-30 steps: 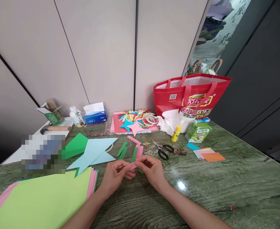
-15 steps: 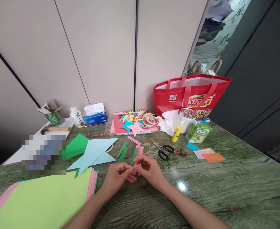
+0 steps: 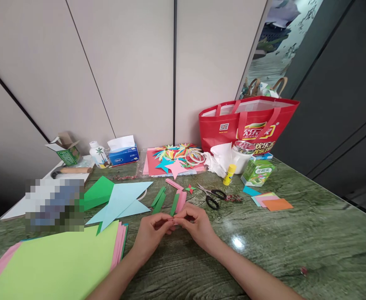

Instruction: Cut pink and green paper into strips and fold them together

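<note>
My left hand and my right hand meet low over the green marbled table, fingertips pinched together on a small pink paper strip, mostly hidden by the fingers. Just beyond them lie loose pink strips and green strips. Black-handled scissors rest to the right of those, beside a small red and green folded star.
A stack of large coloured sheets, lime green on top, lies at the near left, with light blue paper and green paper behind. Far back: tissue box, paper stars, glue stick, red bag. Small coloured squares sit right.
Both hands stayed together on the pink strip, and my fingers closed tighter round it so that less pink shows. The view shifted slightly.
</note>
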A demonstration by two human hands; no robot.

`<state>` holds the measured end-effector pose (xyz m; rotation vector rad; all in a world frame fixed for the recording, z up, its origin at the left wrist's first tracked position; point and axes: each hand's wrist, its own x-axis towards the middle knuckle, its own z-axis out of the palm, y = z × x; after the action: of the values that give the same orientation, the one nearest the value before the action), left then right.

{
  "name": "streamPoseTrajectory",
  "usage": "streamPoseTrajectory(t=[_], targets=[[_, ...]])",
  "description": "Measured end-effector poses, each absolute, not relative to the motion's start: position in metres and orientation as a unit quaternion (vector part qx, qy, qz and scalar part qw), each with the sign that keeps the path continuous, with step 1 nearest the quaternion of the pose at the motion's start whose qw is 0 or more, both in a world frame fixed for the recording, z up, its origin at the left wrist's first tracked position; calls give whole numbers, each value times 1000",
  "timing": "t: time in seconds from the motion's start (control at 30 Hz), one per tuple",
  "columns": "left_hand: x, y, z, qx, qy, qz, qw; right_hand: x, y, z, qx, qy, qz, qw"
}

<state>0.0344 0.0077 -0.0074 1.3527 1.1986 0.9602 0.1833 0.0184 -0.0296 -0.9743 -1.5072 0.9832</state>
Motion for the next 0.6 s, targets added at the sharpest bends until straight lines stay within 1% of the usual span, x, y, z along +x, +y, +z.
streamPoseTrajectory(t=[0.1,0.37,0.6], targets=[[33,8,-9,571,505,406,504,182,18,-28,-401,-620,423,526],[30,11,-7,543,518,423,508,181,19,-26,-414,-561,486,528],[31,10,-14,550,491,427,524,181,15,-27,-414,-593,452,523]])
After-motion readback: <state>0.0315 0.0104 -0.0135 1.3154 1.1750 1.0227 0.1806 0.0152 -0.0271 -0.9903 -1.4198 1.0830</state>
